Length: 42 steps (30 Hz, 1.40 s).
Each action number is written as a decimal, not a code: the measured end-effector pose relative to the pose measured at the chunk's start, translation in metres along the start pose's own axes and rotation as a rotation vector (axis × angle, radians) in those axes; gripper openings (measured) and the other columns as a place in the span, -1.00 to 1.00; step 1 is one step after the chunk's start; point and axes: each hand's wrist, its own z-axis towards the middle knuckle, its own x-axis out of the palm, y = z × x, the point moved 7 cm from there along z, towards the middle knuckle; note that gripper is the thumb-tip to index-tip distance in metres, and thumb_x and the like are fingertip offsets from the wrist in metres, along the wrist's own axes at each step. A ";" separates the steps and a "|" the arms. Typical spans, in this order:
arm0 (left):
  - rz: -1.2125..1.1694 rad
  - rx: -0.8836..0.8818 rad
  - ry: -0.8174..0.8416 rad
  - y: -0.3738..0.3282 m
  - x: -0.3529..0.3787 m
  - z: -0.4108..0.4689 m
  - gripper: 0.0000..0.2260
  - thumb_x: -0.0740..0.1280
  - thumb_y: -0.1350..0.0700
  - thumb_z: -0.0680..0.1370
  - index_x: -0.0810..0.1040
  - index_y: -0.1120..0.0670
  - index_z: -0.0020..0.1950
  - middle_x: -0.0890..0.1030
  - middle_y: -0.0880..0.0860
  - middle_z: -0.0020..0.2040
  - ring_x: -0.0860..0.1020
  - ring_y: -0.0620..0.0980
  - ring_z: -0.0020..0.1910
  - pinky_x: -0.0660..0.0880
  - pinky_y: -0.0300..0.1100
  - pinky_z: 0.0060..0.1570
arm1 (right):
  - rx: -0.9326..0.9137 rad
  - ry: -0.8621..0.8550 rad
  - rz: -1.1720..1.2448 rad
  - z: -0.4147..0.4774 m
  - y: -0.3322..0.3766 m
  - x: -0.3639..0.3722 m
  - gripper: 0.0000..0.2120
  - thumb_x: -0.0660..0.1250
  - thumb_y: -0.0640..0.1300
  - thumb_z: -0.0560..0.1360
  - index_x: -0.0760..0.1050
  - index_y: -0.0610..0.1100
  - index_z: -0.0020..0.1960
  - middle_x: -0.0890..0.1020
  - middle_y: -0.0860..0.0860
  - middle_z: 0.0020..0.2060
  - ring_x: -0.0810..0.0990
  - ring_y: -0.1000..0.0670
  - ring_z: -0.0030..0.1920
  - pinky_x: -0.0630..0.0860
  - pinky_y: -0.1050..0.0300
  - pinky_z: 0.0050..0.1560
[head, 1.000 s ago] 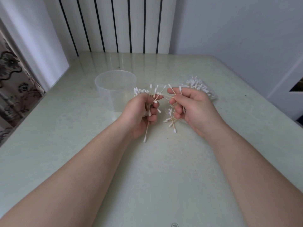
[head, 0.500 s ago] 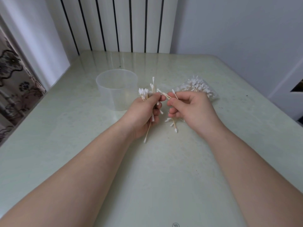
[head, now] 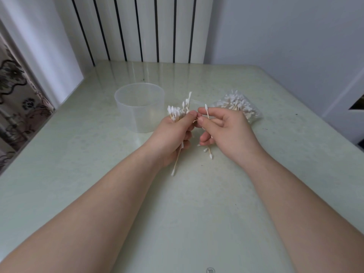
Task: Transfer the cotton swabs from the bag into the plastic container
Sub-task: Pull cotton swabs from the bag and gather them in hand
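Head view: one round clear plastic container (head: 138, 117) and one crinkly bag (head: 237, 107) on a glossy table (head: 177, 213); left hand (head: 170, 137) grips a wooden-stemmed swab bunch (head: 175, 114), right hand (head: 226, 131) pinches a few swabs (head: 206, 112).

Pale green, glossy table with two things lying on it.
The table (head: 82, 158) carries a clear plastic container (head: 140, 115), standing upright with its mouth open. To the right of the container, well apart from it, lies a clear bag (head: 253, 116) packed with cotton swabs (head: 234, 101). Farther right of the container, dark specks (head: 296, 114) dot the tabletop.
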 end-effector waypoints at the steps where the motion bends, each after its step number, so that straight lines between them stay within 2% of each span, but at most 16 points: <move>1: -0.017 -0.009 -0.015 0.001 -0.001 0.000 -0.80 0.25 0.09 0.68 0.54 0.04 -0.12 0.39 -0.06 -0.37 0.28 -0.11 -0.45 0.20 -0.25 -0.47 | -0.008 -0.005 -0.005 -0.001 0.002 0.000 -0.81 0.35 -0.20 0.60 0.60 -0.11 0.20 0.72 0.05 -0.25 0.61 0.03 -0.39 0.69 -0.04 -0.22; 4: -0.057 -0.027 -0.040 0.002 -0.002 0.002 -0.81 0.23 0.11 0.69 0.51 0.03 -0.11 0.50 -0.03 -0.29 0.32 -0.11 -0.44 0.22 -0.28 -0.50 | 0.001 -0.058 0.019 0.000 0.007 -0.004 -0.85 0.30 -0.14 0.63 0.64 -0.01 0.03 0.64 0.01 -0.25 0.57 0.06 -0.39 0.66 -0.03 -0.25; 8: -0.033 -0.037 -0.028 0.002 -0.001 0.003 -0.87 0.24 0.14 0.68 0.52 0.04 -0.05 0.68 0.02 -0.20 0.33 -0.11 -0.46 0.22 -0.25 -0.48 | 0.032 -0.119 0.061 0.004 0.008 -0.018 -0.81 0.29 -0.14 0.60 0.69 0.01 -0.03 0.45 0.15 -0.51 0.43 0.06 -0.50 0.45 0.08 -0.38; 10: -0.014 -0.045 -0.009 0.002 0.000 0.001 -0.91 0.27 0.16 0.67 0.54 0.06 -0.01 0.71 0.02 -0.22 0.34 -0.12 -0.48 0.24 -0.26 -0.48 | 0.028 -0.100 0.062 0.003 0.009 -0.018 -0.78 0.30 -0.18 0.59 0.68 0.01 -0.13 0.50 0.16 -0.46 0.47 -0.07 -0.48 0.41 0.08 -0.37; 12: -0.010 -0.047 0.019 0.003 0.002 0.000 -0.93 0.29 0.16 0.66 0.56 0.08 0.01 0.72 0.05 -0.20 0.35 -0.13 -0.50 0.26 -0.28 -0.50 | 0.005 -0.062 0.048 0.002 0.010 -0.014 -0.69 0.29 -0.26 0.59 0.62 -0.01 -0.26 0.67 0.04 -0.22 0.61 -0.29 -0.32 0.42 0.10 -0.36; 14: -0.002 -0.046 0.048 0.003 0.004 -0.001 -0.90 0.29 0.16 0.66 0.59 0.10 0.02 0.72 0.08 -0.15 0.35 -0.13 -0.50 0.26 -0.29 -0.51 | -0.011 -0.040 0.042 0.001 0.011 -0.012 -0.70 0.27 -0.28 0.61 0.60 -0.09 -0.26 0.72 0.00 -0.07 0.71 -0.16 -0.20 0.42 0.18 -0.34; 17: 0.010 -0.051 0.059 0.003 0.005 -0.002 -0.88 0.28 0.16 0.66 0.61 0.11 0.02 0.74 0.12 -0.11 0.34 -0.12 -0.49 0.24 -0.30 -0.52 | -0.009 -0.077 0.040 0.002 0.012 -0.015 -0.77 0.29 -0.18 0.62 0.68 -0.06 -0.13 0.73 0.14 -0.08 0.66 0.10 -0.17 0.45 0.22 -0.28; 20: 0.018 -0.040 0.067 0.001 0.005 -0.003 -0.90 0.28 0.16 0.67 0.58 0.10 0.01 0.74 0.12 -0.08 0.35 -0.12 -0.50 0.23 -0.28 -0.51 | 0.012 -0.094 0.082 0.002 0.011 -0.015 -0.81 0.36 -0.09 0.59 0.70 0.11 -0.11 0.69 0.00 -0.17 0.62 0.08 -0.16 0.43 0.16 -0.25; 22: 0.021 -0.014 0.100 0.000 0.007 -0.003 -0.88 0.26 0.16 0.68 0.58 0.11 0.01 0.72 0.09 -0.11 0.36 -0.11 -0.48 0.20 -0.27 -0.51 | 0.018 -0.072 0.101 0.004 0.009 -0.011 -0.84 0.38 -0.04 0.57 0.72 0.03 -0.13 0.67 -0.05 -0.17 0.67 -0.03 -0.13 0.44 0.11 -0.20; 25: -0.006 0.012 0.157 -0.002 0.010 -0.005 -0.89 0.23 0.18 0.69 0.52 0.16 0.04 0.58 0.06 -0.22 0.35 -0.15 -0.48 0.17 -0.30 -0.52 | -0.049 0.008 0.040 0.004 0.008 -0.001 -0.73 0.36 0.06 0.55 0.68 -0.14 -0.05 0.63 -0.38 -0.11 0.63 -0.32 -0.13 0.42 0.03 -0.11; 26: -0.018 0.013 0.171 -0.002 0.011 -0.006 -0.91 0.22 0.18 0.69 0.49 0.16 0.07 0.52 0.08 -0.23 0.34 -0.16 -0.48 0.17 -0.31 -0.52 | -0.049 0.022 0.022 0.004 0.007 0.001 -0.73 0.36 0.07 0.56 0.68 -0.11 -0.06 0.63 -0.38 -0.11 0.63 -0.33 -0.15 0.45 -0.02 -0.12; 29: -0.010 0.002 0.198 -0.002 0.012 -0.006 -0.92 0.22 0.16 0.70 0.48 0.13 0.05 0.44 0.11 -0.20 0.31 -0.16 -0.47 0.16 -0.30 -0.50 | -0.040 0.004 -0.035 0.004 0.005 -0.003 -0.86 0.33 -0.08 0.62 0.66 0.02 -0.05 0.71 0.09 -0.17 0.66 0.17 -0.25 0.55 0.17 -0.12; 33: -0.032 -0.047 0.159 -0.002 0.010 -0.006 -0.84 0.22 0.12 0.70 0.53 0.05 -0.04 0.44 -0.05 -0.30 0.25 -0.15 -0.45 0.07 -0.25 -0.44 | -0.054 -0.058 -0.118 0.007 0.002 -0.009 -0.72 0.34 -0.06 0.60 0.59 -0.05 0.29 0.68 0.24 -0.20 0.64 0.25 -0.12 0.54 0.17 -0.06; 35: -0.082 -0.073 0.069 -0.002 0.003 -0.004 -0.83 0.22 0.08 0.69 0.55 0.01 -0.05 0.41 -0.08 -0.34 0.21 -0.15 -0.47 0.05 -0.27 -0.48 | -0.080 -0.141 -0.147 0.007 0.005 -0.016 -0.81 0.36 -0.03 0.56 0.65 0.04 0.14 0.67 0.20 -0.22 0.67 0.15 -0.09 0.56 0.09 -0.10; 38: -0.180 -0.072 -0.067 -0.004 -0.010 0.000 -0.80 0.22 0.02 0.68 0.49 -0.04 -0.13 0.37 -0.11 -0.38 0.16 -0.15 -0.52 0.04 -0.30 -0.57 | -0.190 -0.215 -0.227 0.002 0.016 -0.022 -0.92 0.38 -0.03 0.50 0.64 0.02 -0.13 0.67 0.03 -0.33 0.66 -0.04 -0.28 0.60 0.03 -0.20; 42: -0.282 -0.048 -0.118 -0.007 -0.015 0.001 -0.79 0.21 0.00 0.68 0.45 -0.04 -0.15 0.35 -0.12 -0.41 0.14 -0.16 -0.54 0.03 -0.31 -0.59 | -0.291 -0.056 -0.344 -0.008 0.024 -0.007 -0.81 0.46 -0.03 0.49 0.62 -0.10 -0.25 0.57 -0.10 -0.43 0.43 0.08 -0.45 0.42 0.13 -0.37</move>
